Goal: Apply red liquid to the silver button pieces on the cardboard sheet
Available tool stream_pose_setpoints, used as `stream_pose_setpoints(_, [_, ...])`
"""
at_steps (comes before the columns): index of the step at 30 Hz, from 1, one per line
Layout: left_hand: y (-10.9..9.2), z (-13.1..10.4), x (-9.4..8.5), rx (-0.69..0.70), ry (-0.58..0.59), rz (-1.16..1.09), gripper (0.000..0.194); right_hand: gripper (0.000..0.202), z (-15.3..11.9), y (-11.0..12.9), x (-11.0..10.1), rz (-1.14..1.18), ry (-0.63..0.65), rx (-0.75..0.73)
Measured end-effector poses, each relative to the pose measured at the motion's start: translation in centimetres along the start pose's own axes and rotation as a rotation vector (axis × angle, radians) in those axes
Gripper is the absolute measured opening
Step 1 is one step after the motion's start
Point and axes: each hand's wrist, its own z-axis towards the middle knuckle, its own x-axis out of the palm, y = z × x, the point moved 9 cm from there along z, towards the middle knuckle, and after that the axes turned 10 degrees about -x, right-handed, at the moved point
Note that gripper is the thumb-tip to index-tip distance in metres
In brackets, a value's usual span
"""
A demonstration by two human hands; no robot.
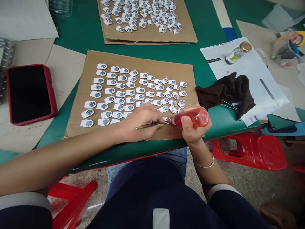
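One red-cased phone [30, 93] lies at the left of the green table [78, 36]. To its right we find a cardboard sheet [81, 79] bearing rows of small white pieces with round metallic faces. Over its near edge, we record the left hand [146, 122] with fingers closed on a thin metal tool [144, 126], forearm reaching in from the left. Just beside its fingertips lies one white piece [167, 120]. We note the right hand's [192, 131] fingers wrapped around a red bottle [196, 117], thumb on its side, wrist bent, bottle pointing left. Rightmost, we log a dark cloth [228, 89] and a capped jar [235, 54].
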Motion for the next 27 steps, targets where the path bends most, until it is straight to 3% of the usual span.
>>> stream_pose_setpoints(5, [0.1, 0.0, 0.1, -0.012, 0.017, -0.01, 0.012, 0.01, -0.2, 0.1, 0.5, 0.007, 0.021, 0.022])
stream_pose_setpoints(7, [0.3, -0.1, 0.1, -0.03, 0.007, -0.026, 0.011, 0.014, -0.2, -0.4, -0.2, 0.055, -0.075, 0.074])
stream_pose_setpoints(11, [1.4, 0.0, -0.7, -0.195, -0.063, -0.141, 0.006, 0.034, -0.5, -4.3, -2.7, 0.282, -0.416, 0.426])
stream_pose_setpoints(13, [1.9, 0.0, -1.7, -0.292, -0.131, -0.223, 0.004, 0.043, -0.5, -6.3, -2.6, 0.427, -0.479, 0.638])
stream_pose_setpoints(15, [1.9, -0.1, -2.9, -0.325, -0.201, -0.251, 0.003, 0.045, 0.0, -7.2, -2.2, 0.534, -0.491, 0.746])
stream_pose_setpoints(17, [1.0, -0.4, -3.9, -0.248, -0.256, -0.177, 0.002, 0.044, 0.7, -6.9, -1.6, 0.571, -0.484, 0.732])
stream_pose_setpoints(19, [-0.6, -1.2, -3.9, -0.081, -0.261, -0.028, 0.002, 0.04, 1.2, -5.8, -0.6, 0.57, -0.448, 0.648])
stream_pose_setpoints(22, [-2.4, -3.1, -2.7, 0.151, -0.247, 0.201, 0.005, 0.029, 1.5, -3.5, 0.8, 0.503, -0.405, 0.473])
stream_pose_setpoints(27, [-3.4, -5.1, -0.5, 0.305, -0.237, 0.451, 0.005, 0.026, 1.0, -1.7, 2.0, 0.356, -0.292, 0.367])
